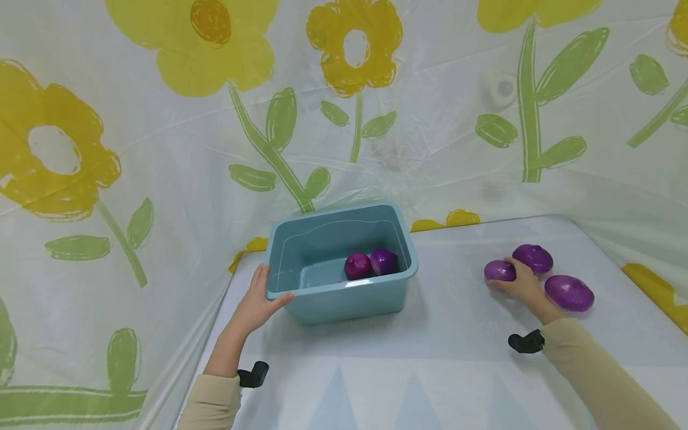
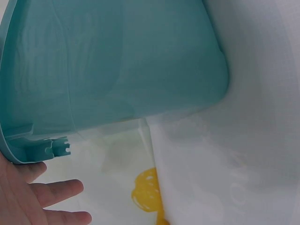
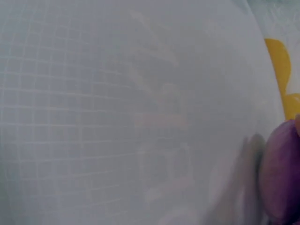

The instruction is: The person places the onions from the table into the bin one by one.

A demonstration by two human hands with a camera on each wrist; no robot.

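Observation:
A teal plastic bin [image 1: 344,304] stands on the table with purple onions [image 1: 357,266] inside. My left hand [image 1: 257,303] rests at its left front corner, fingers along the side and thumb at the front rim. In the left wrist view, fingers [image 2: 58,192] spread straight beside the bin wall [image 2: 117,70]. At the right, my right hand [image 1: 522,286] grips a purple onion [image 1: 498,270] between thumb and fingers. The same onion [image 3: 281,173] shows at the edge of the right wrist view. Two more onions lie close by, one behind [image 1: 533,258] and one to the right [image 1: 570,292].
The white table [image 1: 451,334] carries a pale blue triangle pattern near its front. Behind and to the left hangs a white curtain [image 1: 430,119] printed with yellow flowers. A black strap piece [image 1: 527,342] sticks out from each wrist.

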